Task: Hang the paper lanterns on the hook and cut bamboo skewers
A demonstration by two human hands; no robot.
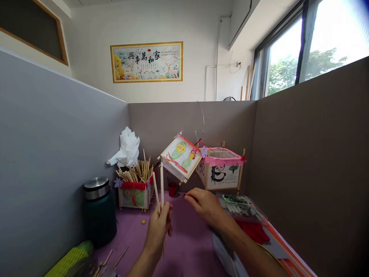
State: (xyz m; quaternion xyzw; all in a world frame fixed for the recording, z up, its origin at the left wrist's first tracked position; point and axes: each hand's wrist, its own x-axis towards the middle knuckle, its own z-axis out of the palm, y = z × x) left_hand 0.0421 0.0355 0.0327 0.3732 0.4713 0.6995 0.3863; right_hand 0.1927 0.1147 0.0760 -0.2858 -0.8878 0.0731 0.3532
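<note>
My left hand [159,227] is closed round two thin wooden sticks [159,188] that point upward. My right hand [204,204] reaches forward with curled fingers, just under a tilted paper lantern [181,157] painted with green and yellow fruit. The lantern hangs in the air on a thin wire [203,119]; I cannot see whether my fingers touch its lower corner. Behind it stands a second lantern [221,169] with a panda drawing and a pink fringe.
A lantern box full of wooden sticks [137,184] and white crumpled paper [127,148] sit at the back left. A dark flask [98,209] stands left. A plastic packet [242,207] lies right on red cloth. Grey partitions [57,154] wall in the purple mat [187,246].
</note>
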